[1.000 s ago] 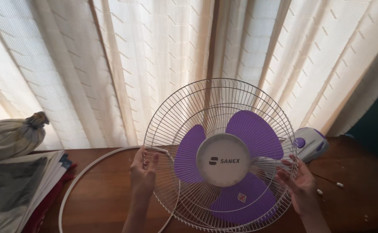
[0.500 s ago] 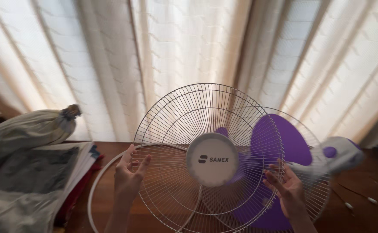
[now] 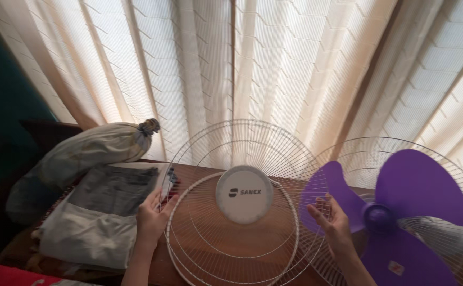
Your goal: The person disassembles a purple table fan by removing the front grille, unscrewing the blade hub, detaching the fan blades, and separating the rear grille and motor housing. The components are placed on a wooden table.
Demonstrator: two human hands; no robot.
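While the front fan guard [image 3: 242, 212] was held upright over the wooden surface [image 3: 231, 249], its rim was gripped at both sides: the left hand [image 3: 151, 217] had its fingers curled on the left edge, the right hand [image 3: 331, 221] on the right. To its right stood the rear guard [image 3: 427, 159] with purple blades [image 3: 416, 185]. Light, springy wire was judged easily bent; the stiffer outer rim seemed the best hold.

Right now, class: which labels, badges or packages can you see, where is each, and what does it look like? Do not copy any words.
Round badge: centre of the front grille, white disc, dark print.
Small sticker: lower purple blade, pale square, red mark.
Tied sack: left, cream, knotted top.
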